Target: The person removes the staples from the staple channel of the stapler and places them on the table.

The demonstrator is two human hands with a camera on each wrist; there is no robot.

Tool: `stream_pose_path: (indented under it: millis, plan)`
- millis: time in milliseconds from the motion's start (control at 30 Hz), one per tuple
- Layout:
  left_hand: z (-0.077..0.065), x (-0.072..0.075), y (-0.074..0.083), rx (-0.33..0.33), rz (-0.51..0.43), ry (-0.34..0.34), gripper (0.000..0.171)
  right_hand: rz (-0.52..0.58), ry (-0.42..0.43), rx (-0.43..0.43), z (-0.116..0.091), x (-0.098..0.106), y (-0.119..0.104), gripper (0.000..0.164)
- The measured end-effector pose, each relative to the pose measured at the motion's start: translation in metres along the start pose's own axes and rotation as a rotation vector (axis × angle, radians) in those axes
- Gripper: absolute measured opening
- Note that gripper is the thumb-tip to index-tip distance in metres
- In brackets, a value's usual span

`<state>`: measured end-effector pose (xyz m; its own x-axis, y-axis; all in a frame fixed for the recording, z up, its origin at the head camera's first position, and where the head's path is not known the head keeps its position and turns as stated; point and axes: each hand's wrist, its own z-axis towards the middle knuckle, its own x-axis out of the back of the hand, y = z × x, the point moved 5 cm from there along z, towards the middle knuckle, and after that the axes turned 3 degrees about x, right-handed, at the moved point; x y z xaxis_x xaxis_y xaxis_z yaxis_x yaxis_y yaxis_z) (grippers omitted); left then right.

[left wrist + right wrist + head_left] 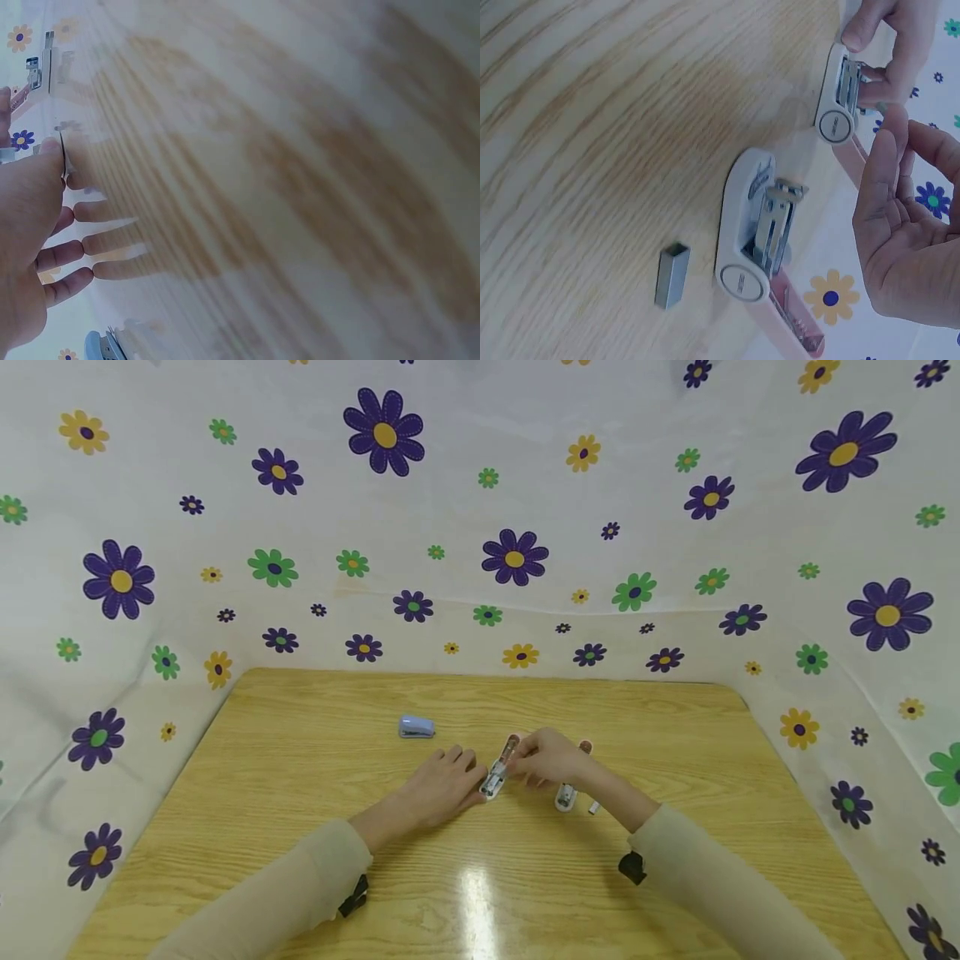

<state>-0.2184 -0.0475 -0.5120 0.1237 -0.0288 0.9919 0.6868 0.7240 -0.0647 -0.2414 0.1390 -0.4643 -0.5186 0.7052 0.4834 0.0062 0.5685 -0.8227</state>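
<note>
An opened pink-and-white stapler (492,781) lies on the table between the hands, its metal magazine raised in the right wrist view. My left hand (441,789) pinches its white end between thumb and forefinger, while the other fingertips rest on the table. Over the hinge side is my right hand (551,757), thumb and forefinger tips drawn together; what lies between them is hidden. A second opened pink-and-white stapler (742,232) lies under the right forearm. Beside it sits a short grey staple strip (673,276), hollow at its end.
A blue stapler (416,727) lies farther back, left of the hands. The wooden table (300,718) meets a flower-printed sheet (450,510) at its back and sides. Both forearms reach in from the front edge.
</note>
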Motion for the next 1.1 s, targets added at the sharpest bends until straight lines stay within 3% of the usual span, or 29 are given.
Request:
stream_pose_path:
  millis: [300,500,767,1100]
  plan:
    - [0.0,0.002,0.001,0.001,-0.001,-0.009,0.04,0.022,-0.069,-0.003,-0.016,0.006,0.004,0.02]
    - [-0.001,0.003,0.0,0.001,0.001,-0.011,0.04,0.015,-0.093,-0.007,-0.019,-0.005,0.011,0.017]
    - [0.001,0.001,0.001,0.006,-0.01,-0.027,0.041,0.014,-0.076,-0.104,-0.019,-0.02,0.02,0.014]
    - [0.004,0.001,0.002,0.003,0.03,-0.007,0.038,-0.06,-0.069,-0.113,-0.02,-0.034,0.026,0.014]
